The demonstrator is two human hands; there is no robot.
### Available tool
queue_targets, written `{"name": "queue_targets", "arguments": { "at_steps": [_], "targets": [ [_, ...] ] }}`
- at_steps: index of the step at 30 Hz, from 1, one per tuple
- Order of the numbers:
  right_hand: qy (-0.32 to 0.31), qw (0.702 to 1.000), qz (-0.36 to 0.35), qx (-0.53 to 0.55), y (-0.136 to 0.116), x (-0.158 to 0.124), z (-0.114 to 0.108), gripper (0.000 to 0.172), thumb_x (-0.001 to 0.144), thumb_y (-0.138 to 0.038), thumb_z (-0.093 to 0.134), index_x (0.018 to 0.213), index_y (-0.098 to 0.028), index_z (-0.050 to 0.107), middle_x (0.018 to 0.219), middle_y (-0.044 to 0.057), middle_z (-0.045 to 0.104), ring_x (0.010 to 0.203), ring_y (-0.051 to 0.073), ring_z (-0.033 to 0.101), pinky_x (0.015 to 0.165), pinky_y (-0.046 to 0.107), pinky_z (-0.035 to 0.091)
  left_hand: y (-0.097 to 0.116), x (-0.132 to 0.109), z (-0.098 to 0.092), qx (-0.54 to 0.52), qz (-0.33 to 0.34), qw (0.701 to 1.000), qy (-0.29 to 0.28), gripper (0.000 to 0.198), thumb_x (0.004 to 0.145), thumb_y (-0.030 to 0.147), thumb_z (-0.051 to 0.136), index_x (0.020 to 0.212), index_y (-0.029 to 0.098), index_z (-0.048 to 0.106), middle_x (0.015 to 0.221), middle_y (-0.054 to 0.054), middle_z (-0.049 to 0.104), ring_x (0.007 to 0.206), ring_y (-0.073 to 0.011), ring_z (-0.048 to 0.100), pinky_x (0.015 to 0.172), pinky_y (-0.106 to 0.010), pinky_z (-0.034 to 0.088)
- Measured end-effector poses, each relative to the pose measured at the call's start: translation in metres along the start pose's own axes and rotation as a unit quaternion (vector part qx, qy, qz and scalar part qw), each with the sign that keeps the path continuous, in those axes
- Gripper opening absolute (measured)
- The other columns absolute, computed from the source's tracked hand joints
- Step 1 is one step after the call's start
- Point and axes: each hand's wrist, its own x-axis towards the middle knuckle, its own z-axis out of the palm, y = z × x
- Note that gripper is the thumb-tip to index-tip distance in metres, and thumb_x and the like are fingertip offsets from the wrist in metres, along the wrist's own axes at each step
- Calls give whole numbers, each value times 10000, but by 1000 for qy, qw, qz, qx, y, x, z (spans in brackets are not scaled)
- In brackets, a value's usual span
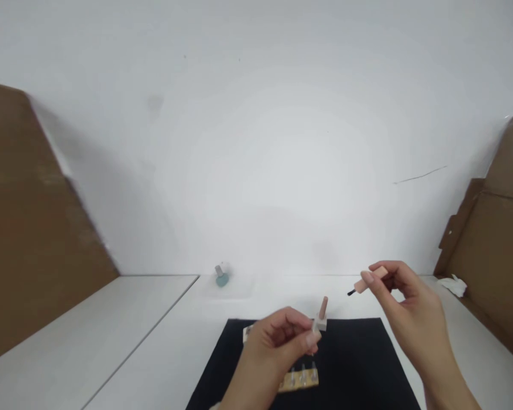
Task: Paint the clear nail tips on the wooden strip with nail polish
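My right hand (pixel 410 310) pinches a pale pink nail polish cap (pixel 371 279) with its dark-tipped brush (pixel 351 292) pointing down to the left. Over the black mat, my left hand (pixel 282 347) is closed in a pinch on a small clear piece (pixel 315 326), mostly hidden by the fingertips; its exact kind is unclear. Just behind those fingers stands a nail polish bottle (pixel 322 323) with a pinkish-brown cap. Below my left hand, a yellowish holder (pixel 299 380) carries several upright clear pieces, partly covered by the hand.
The black mat (pixel 350 364) lies on a white table (pixel 154 353) against a white wall. A teal bottle with a grey cap (pixel 220 277) stands at the back left. White crumpled tissue (pixel 453 285) lies at right. Brown cardboard (pixel 29 228) borders both sides.
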Motion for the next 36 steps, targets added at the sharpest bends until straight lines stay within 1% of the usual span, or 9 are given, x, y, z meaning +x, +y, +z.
{"name": "queue_targets", "arguments": {
  "at_steps": [2, 4, 7, 10, 12, 15, 22, 26, 36],
  "targets": [
    [6, 1000, -20, -21, -1, 0, -4, 271, 914, -500, 674, 810, -252, 706, 888, 49, 790, 724, 212, 688, 652, 292, 551, 7, -8, -15, 32, 16, 999, 29, 230, 624, 322, 944, 689, 199, 761, 606, 14, 724, 608, -146, 657, 640, -241, 532],
    [13, 999, -31, -29, -4, -1, -6, 271, 911, -505, 676, 805, -256, 702, 874, 45, 786, 703, 210, 682, 647, 296, 547, 2, -19, -34, 69, 23, 995, 70, 216, 649, 336, 923, 685, 207, 754, 609, 22, 710, 623, -148, 642, 641, -236, 515],
    [14, 999, -34, -30, -8, -6, -3, 251, 916, -493, 684, 809, -267, 684, 887, 34, 783, 678, 201, 661, 657, 299, 539, -26, -38, -65, 115, -3, 986, 119, 229, 632, 351, 912, 664, 208, 736, 589, 29, 695, 609, -158, 616, 619, -247, 481],
    [3, 999, -43, -26, -11, -13, 0, 228, 917, -485, 689, 823, -278, 680, 865, 16, 775, 688, 198, 655, 658, 293, 528, -61, -46, -84, 164, -28, 978, 128, 220, 637, 337, 879, 627, 195, 711, 584, 38, 668, 595, -153, 580, 606, -247, 419],
    [-1, 999, -48, -24, -12, -15, 1, 213, 918, -476, 691, 830, -283, 674, 817, 4, 761, 670, 193, 644, 651, 289, 521, -78, -44, -88, 225, -35, 966, 119, 189, 674, 339, 829, 636, 187, 723, 613, 29, 656, 621, -167, 578, 625, -262, 411],
    [3, 998, -55, -29, -13, -17, 0, 206, 917, -473, 692, 836, -285, 670, 792, 4, 750, 642, 191, 635, 620, 288, 508, -89, -31, -83, 281, -22, 953, 115, 192, 697, 359, 766, 634, 178, 747, 655, 12, 625, 654, -188, 563, 644, -289, 403],
    [59, 995, -13, -79, -24, -15, -12, 265, 905, -529, 676, 878, -265, 698, 966, 32, 792, 774, 217, 691, 654, 289, 525, -105, -10, -85, 301, -29, 944, 132, 190, 596, 370, 730, 545, 186, 735, 656, 17, 530, 631, -198, 520, 623, -313, 385],
    [61, 994, -2, -87, -27, -14, -13, 257, 897, -519, 679, 859, -265, 696, 1031, 35, 788, 818, 214, 693, 690, 282, 535, -109, -10, -92, 306, -35, 943, 123, 191, 608, 375, 718, 523, 204, 705, 691, 3, 563, 667, -212, 554, 654, -320, 413],
    [38, 995, -60, -73, -6, -8, -7, 325, 879, -598, 678, 845, -276, 705, 855, -8, 797, 658, 171, 668, 603, 251, 520, -110, -11, -97, 323, -39, 940, 103, 120, 635, 313, 709, 570, 214, 697, 724, 6, 593, 685, -206, 596, 655, -303, 447]
  ]
}}
